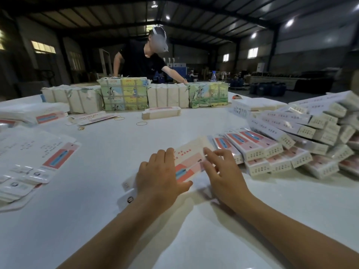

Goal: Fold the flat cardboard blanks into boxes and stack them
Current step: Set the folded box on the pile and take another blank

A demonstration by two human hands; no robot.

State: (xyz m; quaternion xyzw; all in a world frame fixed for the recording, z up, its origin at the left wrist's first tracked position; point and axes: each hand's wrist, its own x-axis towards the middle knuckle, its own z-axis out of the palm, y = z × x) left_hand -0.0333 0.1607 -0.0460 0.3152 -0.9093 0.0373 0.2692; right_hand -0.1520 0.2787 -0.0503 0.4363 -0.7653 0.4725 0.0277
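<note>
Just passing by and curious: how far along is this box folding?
Many folded boxes are already piled on the right. Both hands, left hand and right hand, are on one flat blank. A stack of flat blanks on the left remains, plus wrapped bundles behind.

Dim warehouse, dark roof beams (116,14), lit windows (43,47), ceiling lamps (289,22).

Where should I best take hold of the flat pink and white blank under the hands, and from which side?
Probably by its long side edges, one hand on each side. The blank lies flat on the table, with the left hand and right hand already flanking it.
</note>
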